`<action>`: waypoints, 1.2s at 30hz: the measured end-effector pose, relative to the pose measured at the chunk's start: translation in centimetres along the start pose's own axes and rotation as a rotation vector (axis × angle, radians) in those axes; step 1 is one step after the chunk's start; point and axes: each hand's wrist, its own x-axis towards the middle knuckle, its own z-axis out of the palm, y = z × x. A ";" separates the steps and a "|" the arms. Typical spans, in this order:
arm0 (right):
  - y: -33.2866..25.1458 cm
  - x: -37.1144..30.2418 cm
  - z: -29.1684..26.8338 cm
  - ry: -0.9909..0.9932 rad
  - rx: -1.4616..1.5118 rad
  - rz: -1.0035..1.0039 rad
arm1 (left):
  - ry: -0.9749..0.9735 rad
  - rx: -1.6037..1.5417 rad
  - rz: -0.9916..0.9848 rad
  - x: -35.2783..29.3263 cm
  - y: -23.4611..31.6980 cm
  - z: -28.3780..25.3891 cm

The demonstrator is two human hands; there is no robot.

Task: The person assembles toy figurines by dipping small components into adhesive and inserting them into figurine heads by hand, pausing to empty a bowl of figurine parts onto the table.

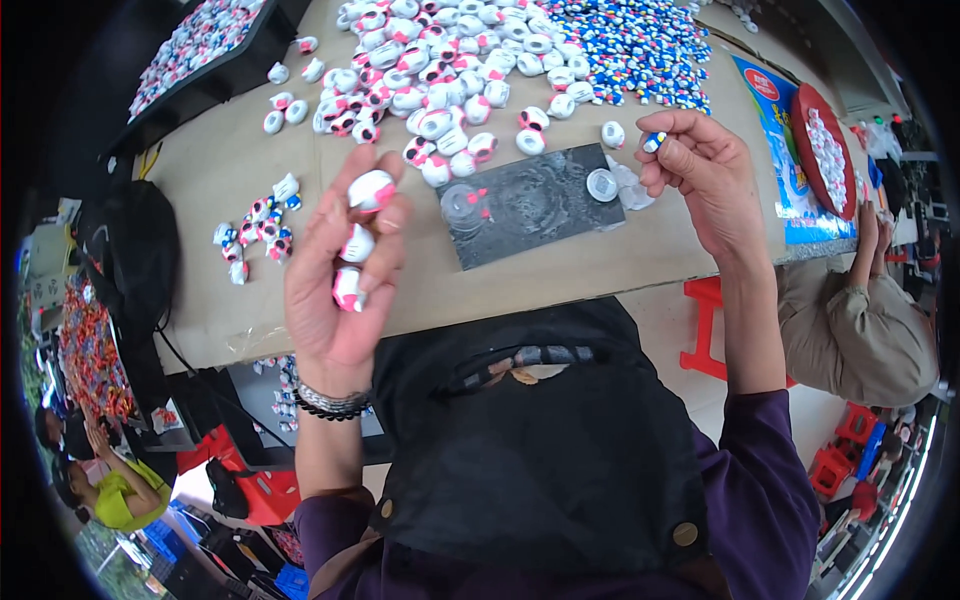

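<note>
My left hand (335, 275), palm turned up, has its fingers curled round several white-and-pink toy heads; one head (371, 191) rests near the fingertips. Over the table's right part, my right hand (715, 170) pinches a small blue toy body (654, 142) with white and yellow on it between thumb and finger. Between the hands lies a dark rectangular slab (540, 225), bearing a clear round dish (461, 205), small pink bits and a round white-topped container (602, 185). Behind it spreads a heap of toy heads (430, 70), with a heap of blue bodies (640, 50) beside it.
Several joined figures (265, 225) lie at the left on the table (400, 318). A black tray (200, 95) of small parts stands far left. At right, a red round tray (852, 165) rests on a blue sheet (780, 185), near a seated person (850, 320) and a red stool (705, 330).
</note>
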 end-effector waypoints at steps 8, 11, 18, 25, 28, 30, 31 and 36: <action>0.3 0.0 1.7 -0.088 -0.277 -0.240 | -0.066 -0.149 -0.132 -1.8 -3.0 0.0; 0.1 -0.2 2.2 -0.079 -0.464 -0.374 | -0.010 -0.083 -0.179 -2.9 -4.2 0.8; 0.5 0.1 1.7 -0.176 -1.092 -0.736 | -0.075 0.020 -0.308 -3.5 -5.4 0.7; 0.9 -0.1 1.6 -0.206 -1.211 -0.755 | 0.017 0.041 -0.313 -3.6 -6.4 1.3; 0.9 -0.6 1.5 -0.209 -1.218 -0.757 | -0.077 0.135 -0.321 -3.1 -6.5 0.8; 0.9 -0.6 1.5 -0.205 -1.210 -0.741 | -0.047 0.194 -0.308 -2.7 -6.7 1.1; 1.0 -0.5 1.6 -0.194 -1.227 -0.749 | -0.015 0.254 -0.294 -2.5 -6.8 1.3; 1.0 -0.7 1.8 -0.128 -1.285 -0.836 | 0.017 0.279 -0.344 -1.5 -7.3 1.7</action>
